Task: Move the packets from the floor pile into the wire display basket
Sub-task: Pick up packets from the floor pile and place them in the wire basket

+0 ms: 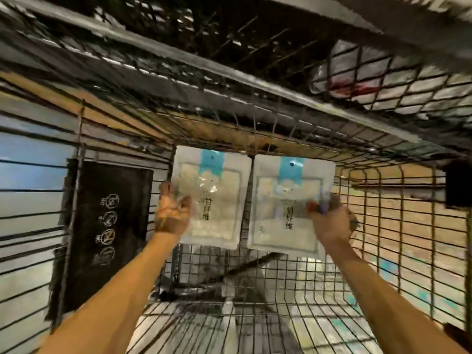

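Two white packets with blue header tabs stand upright side by side inside the wire display basket (281,325). My left hand (172,213) holds the left packet (217,200) by its left edge, thumb over the front. My right hand (329,218) grips the right packet (286,208) at its right edge. Both packets are raised against the back wire wall of the basket, just under the upper shelf. The floor pile is out of sight. The picture is blurred.
A wire shelf (229,80) runs overhead, with a white and red packet (383,75) lying on it at the right. A black panel with round symbols (107,221) hangs at the left wire wall. The basket's wire side (408,226) closes in on the right.
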